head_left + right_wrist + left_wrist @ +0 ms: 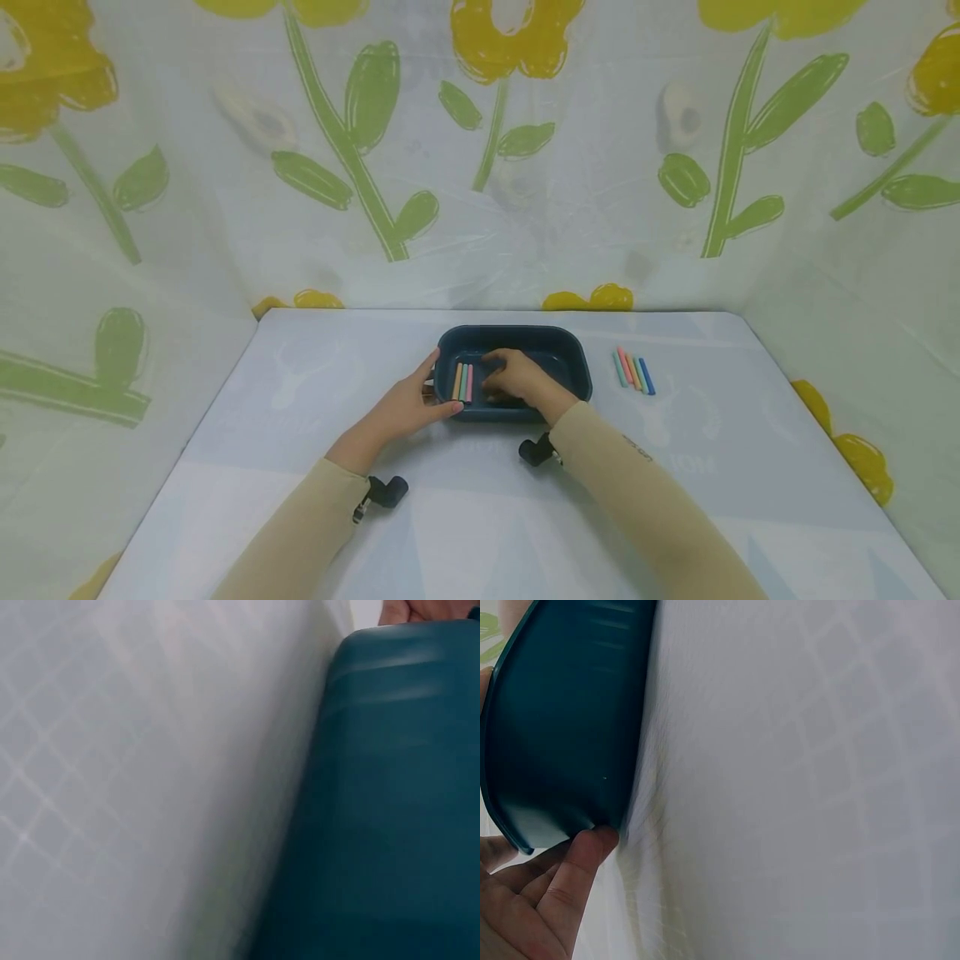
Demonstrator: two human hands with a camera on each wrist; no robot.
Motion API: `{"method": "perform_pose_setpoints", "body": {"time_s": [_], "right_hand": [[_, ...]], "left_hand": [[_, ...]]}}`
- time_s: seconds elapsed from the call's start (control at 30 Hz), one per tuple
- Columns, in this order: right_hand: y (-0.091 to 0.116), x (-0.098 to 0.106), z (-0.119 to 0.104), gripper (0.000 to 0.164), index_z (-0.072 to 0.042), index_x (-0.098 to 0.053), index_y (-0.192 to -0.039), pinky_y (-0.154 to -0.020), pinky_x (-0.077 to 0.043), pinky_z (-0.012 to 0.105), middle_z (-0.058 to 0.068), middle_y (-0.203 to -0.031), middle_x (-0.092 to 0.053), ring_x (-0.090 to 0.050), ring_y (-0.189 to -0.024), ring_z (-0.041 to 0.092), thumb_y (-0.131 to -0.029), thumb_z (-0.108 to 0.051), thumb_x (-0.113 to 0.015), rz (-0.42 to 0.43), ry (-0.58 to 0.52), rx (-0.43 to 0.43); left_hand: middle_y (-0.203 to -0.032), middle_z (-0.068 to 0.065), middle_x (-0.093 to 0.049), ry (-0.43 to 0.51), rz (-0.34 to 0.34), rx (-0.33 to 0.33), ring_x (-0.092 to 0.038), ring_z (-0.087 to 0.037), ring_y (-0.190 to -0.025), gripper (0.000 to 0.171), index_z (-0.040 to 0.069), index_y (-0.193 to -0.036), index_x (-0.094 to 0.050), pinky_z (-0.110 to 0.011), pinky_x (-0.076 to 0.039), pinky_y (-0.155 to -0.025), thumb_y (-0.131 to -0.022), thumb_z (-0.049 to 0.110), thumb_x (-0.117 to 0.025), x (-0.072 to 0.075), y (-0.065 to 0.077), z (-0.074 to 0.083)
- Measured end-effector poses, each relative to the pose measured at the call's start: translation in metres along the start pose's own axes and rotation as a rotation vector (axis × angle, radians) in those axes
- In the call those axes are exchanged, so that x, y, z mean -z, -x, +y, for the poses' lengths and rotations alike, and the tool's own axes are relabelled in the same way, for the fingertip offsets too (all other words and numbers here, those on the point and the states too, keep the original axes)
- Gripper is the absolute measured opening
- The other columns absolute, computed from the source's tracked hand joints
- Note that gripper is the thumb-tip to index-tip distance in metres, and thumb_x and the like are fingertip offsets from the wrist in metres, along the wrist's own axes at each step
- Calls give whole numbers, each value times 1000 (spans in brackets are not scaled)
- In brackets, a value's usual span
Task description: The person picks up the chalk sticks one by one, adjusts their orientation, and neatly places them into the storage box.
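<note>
A dark blue-green tray (555, 340) with rounded corners and raised walls is on the table. Its left end is held by my left hand (405, 408), with the thumb along the front rim and the fingers at the end wall. In the left wrist view, fingertips (592, 844) touch the lower end of that wall. Several chalk sticks (462, 383), among them orange, green and pink, lie side by side at the tray's left. My right hand (521, 379) reaches inside, fingers bent, just right of them; whether it pinches anything is hidden.
Right of the tray, several more chalk sticks (635, 371) in green, pink, orange and blue lie loosely grouped on the white table (465, 517). Flower-printed sheeting (600, 208) stands behind the table and along both sides.
</note>
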State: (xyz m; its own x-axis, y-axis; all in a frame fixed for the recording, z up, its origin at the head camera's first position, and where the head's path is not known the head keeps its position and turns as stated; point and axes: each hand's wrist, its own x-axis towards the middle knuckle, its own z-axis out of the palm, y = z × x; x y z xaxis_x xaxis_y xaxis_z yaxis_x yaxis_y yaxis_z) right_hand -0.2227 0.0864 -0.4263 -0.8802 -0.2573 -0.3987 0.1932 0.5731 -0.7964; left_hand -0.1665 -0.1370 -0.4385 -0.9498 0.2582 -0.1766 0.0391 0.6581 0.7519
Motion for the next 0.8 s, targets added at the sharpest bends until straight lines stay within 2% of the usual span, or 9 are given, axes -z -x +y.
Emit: {"method": "perform_pose_setpoints", "body": {"time_s": [0.17, 0.4, 0.6, 0.8], "right_hand": [[6, 6, 0, 54, -11, -51, -144, -80, -58, 37, 8, -98, -70, -71, -81, 20, -93, -7, -69, 12, -37, 16], [17, 20, -6, 51, -5, -51, -142, -76, -60, 36, 17, -108, -67, -71, -87, 25, -93, 2, -65, 22, -156, 76], [29, 35, -9, 49, -5, -51, -142, -78, -60, 35, 19, -114, -65, -70, -91, 26, -95, 0, -63, 29, -156, 107], [39, 52, -9, 47, -1, -50, -142, -82, -59, 39, 28, -122, -60, -69, -100, 34, -97, -1, -62, 27, -161, 153]], "left_hand": [[-147, -20, -50, 6, -1, -13, -56, -30, -129, 107, 21, -163, -9, -52, -42, -107, -85, 56, -74, 1, 1, 1], [-147, -19, -51, 2, 9, -12, -57, -30, -128, 109, 22, -163, -9, -52, -42, -107, -83, 58, -75, 0, 0, 0], [-147, -18, -51, 5, 12, -5, -57, -30, -128, 109, 22, -163, -9, -51, -43, -107, -83, 57, -75, -1, 0, 0], [-145, -19, -52, 0, 14, -14, -58, -29, -127, 109, 21, -163, -10, -51, -42, -107, -84, 56, -76, 0, 1, 2]]}}
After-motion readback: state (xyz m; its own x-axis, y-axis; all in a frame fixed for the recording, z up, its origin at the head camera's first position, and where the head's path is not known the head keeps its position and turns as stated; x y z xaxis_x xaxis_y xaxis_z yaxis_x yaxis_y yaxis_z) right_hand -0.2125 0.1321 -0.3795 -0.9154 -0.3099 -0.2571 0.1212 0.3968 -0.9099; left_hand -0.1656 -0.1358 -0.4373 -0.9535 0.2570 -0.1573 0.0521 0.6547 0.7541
